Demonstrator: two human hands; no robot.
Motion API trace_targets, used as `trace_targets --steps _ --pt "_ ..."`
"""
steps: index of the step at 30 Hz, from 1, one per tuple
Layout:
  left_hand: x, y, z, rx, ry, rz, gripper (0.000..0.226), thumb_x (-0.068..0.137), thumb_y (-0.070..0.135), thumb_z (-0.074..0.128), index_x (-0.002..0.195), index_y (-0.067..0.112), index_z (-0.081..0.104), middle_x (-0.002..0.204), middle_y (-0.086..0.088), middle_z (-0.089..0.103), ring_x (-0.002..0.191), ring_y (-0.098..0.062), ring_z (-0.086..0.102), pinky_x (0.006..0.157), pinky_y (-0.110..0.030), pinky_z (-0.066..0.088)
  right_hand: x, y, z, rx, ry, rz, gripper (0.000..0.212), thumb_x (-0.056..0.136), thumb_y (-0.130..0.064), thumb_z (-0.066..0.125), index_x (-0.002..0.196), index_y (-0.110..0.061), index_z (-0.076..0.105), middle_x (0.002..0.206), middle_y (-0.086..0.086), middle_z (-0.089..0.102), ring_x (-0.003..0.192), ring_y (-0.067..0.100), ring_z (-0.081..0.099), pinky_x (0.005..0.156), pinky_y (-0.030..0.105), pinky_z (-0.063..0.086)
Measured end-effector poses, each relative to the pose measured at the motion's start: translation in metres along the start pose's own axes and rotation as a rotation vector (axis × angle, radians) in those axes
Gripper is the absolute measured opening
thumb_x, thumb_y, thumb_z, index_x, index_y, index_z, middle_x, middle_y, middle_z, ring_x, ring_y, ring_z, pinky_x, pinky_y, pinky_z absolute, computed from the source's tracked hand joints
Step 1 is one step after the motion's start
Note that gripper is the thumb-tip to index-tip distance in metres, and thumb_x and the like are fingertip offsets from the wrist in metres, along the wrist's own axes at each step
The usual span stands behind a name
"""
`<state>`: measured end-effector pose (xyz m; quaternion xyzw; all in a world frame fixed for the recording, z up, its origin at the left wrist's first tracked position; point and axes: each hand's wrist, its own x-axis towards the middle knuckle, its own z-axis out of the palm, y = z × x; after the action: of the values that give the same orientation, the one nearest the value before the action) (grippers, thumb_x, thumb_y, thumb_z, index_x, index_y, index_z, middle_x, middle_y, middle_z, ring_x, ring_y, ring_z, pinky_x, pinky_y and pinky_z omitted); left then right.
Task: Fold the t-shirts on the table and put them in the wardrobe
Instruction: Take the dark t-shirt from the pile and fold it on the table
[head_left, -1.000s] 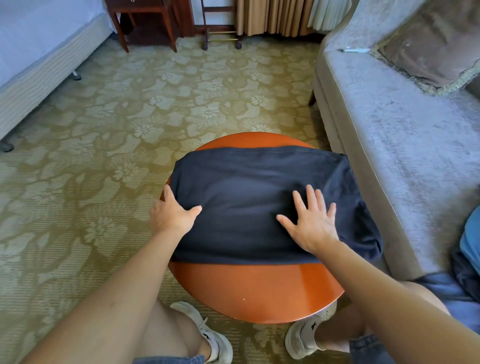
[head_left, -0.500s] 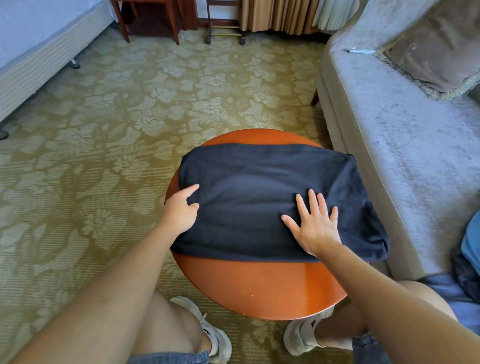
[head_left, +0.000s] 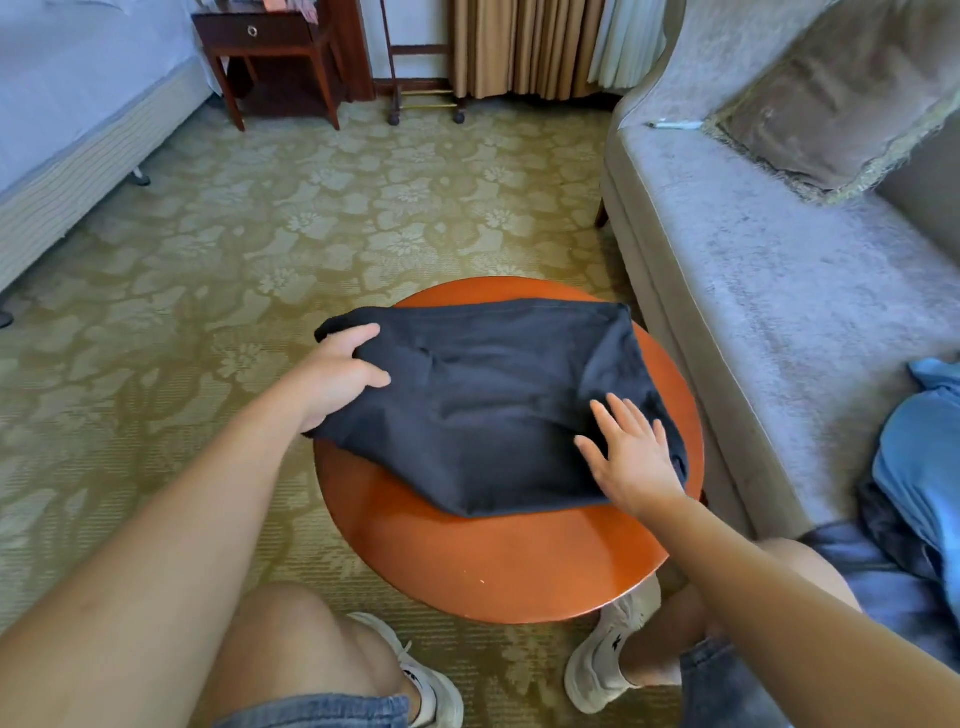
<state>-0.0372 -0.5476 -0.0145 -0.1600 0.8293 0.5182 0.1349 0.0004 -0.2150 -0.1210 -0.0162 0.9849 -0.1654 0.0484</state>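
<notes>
A: State of left hand (head_left: 340, 376)?
B: Grips shirt (head_left: 493, 405) by its left end, bunched, past table (head_left: 493, 566) rim; right hand (head_left: 631, 460) flat, fingers spread, on right end.
A: Lie?
B: Long axis left-right across table, far edge straight. Sofa (head_left: 779, 322) just beside right; carpet (head_left: 208, 260) open left.

Afaict I count 1 dark tee (head_left: 493, 395), 1 round counter (head_left: 493, 561), 1 sofa (head_left: 779, 322), 1 cushion (head_left: 831, 88), 1 bed (head_left: 78, 93), 1 nightstand (head_left: 260, 36).

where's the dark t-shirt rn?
Head view, centre: the dark t-shirt lies on the round orange table, beside the grey sofa. The left hand grips its left edge; the right hand rests on its right end.
</notes>
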Motion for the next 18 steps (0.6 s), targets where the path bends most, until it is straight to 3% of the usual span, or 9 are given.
trace_targets --steps 1,3,5,7,9,11,13,16,18 --pt "-0.002 0.012 0.009 0.046 -0.038 0.022 0.073 0.088 0.002 0.063 0.150 0.030 0.035 0.156 0.003 0.031 0.140 -0.020 0.035 0.112 -0.034 0.034 -0.006 0.009 -0.003 0.005 0.076 -0.004 0.051 0.101 -0.039 0.044 0.147 -0.016 0.041 0.157 0.006 0.031 0.146 0.029 0.023 0.117 0.049 0.017" --pt "-0.007 0.033 0.027 0.114 -0.079 0.061 0.078 0.088 0.003 0.063 0.152 0.030 0.029 0.158 0.004 0.026 0.143 -0.019 0.029 0.109 -0.030 0.032 -0.011 0.016 -0.008 0.023 0.300 -0.036 0.039 0.094 -0.026 0.054 0.128 -0.010 0.061 0.136 0.011 0.055 0.122 0.038 0.051 0.098 0.051 0.041" --pt "-0.011 0.054 0.053 0.164 -0.084 0.097 0.079 0.088 0.005 0.064 0.153 0.029 0.026 0.159 0.006 0.024 0.144 -0.018 0.026 0.112 -0.032 0.031 -0.013 0.022 -0.015 0.202 0.378 -0.022 0.031 0.090 -0.015 0.059 0.119 -0.006 0.066 0.118 0.012 0.060 0.106 0.035 0.057 0.091 0.045 0.047" --pt "-0.012 0.072 0.084 0.206 -0.084 0.105 0.081 0.088 0.006 0.063 0.155 0.027 0.022 0.160 0.005 0.022 0.145 -0.020 0.025 0.115 -0.038 0.031 -0.010 0.028 -0.022 0.474 0.259 0.062 0.034 0.094 -0.013 0.058 0.127 -0.006 0.060 0.119 0.009 0.058 0.110 0.025 0.055 0.097 0.030 0.040" --pt "-0.013 0.084 0.116 0.265 -0.097 0.106 0.084 0.087 0.008 0.063 0.156 0.024 0.017 0.161 0.002 0.019 0.146 -0.022 0.023 0.116 -0.041 0.030 -0.005 0.036 -0.029 0.785 0.098 0.227 0.040 0.100 -0.021 0.052 0.138 -0.009 0.050 0.122 0.007 0.057 0.104 0.017 0.054 0.095 0.025 0.039" --pt "-0.013 0.093 0.149 0.345 -0.116 0.116 0.082 0.089 0.009 0.061 0.156 0.020 0.015 0.162 -0.002 0.016 0.147 -0.024 0.021 0.116 -0.038 0.027 0.000 0.047 -0.033 1.028 0.007 0.335 0.036 0.104 -0.030 0.041 0.138 -0.020 0.045 0.118 0.007 0.058 0.086 0.013 0.054 0.077 0.025 0.045" --pt "-0.011 0.100 0.181 0.402 -0.125 0.129 0.078 0.090 0.008 0.057 0.156 0.016 0.015 0.161 -0.005 0.015 0.147 -0.026 0.019 0.113 -0.035 0.025 0.006 0.057 -0.037 1.150 -0.038 0.377 0.032 0.105 -0.038 0.030 0.136 -0.031 0.039 0.112 0.007 0.057 0.074 0.012 0.050 0.064 0.024 0.041" --pt "-0.015 0.107 0.227 0.432 -0.183 0.160 0.083 0.091 0.010 0.059 0.156 0.019 0.008 0.162 -0.005 0.014 0.146 -0.026 0.022 0.112 -0.035 0.028 0.009 0.064 -0.036 1.235 -0.054 0.404 0.049 0.103 -0.050 0.026 0.147 -0.028 0.030 0.120 0.009 0.060 0.079 0.014 0.055 0.070 0.027 0.046" --pt "-0.018 0.104 0.251 0.326 -0.323 0.166 0.091 0.091 0.014 0.062 0.156 0.027 0.000 0.158 -0.003 0.024 0.134 -0.026 0.044 0.105 -0.036 0.041 0.009 0.072 -0.029 1.252 -0.075 0.400 0.071 0.093 -0.072 0.029 0.148 -0.027 0.035 0.136 0.003 0.056 0.107 0.016 0.059 0.095 0.037 0.047"
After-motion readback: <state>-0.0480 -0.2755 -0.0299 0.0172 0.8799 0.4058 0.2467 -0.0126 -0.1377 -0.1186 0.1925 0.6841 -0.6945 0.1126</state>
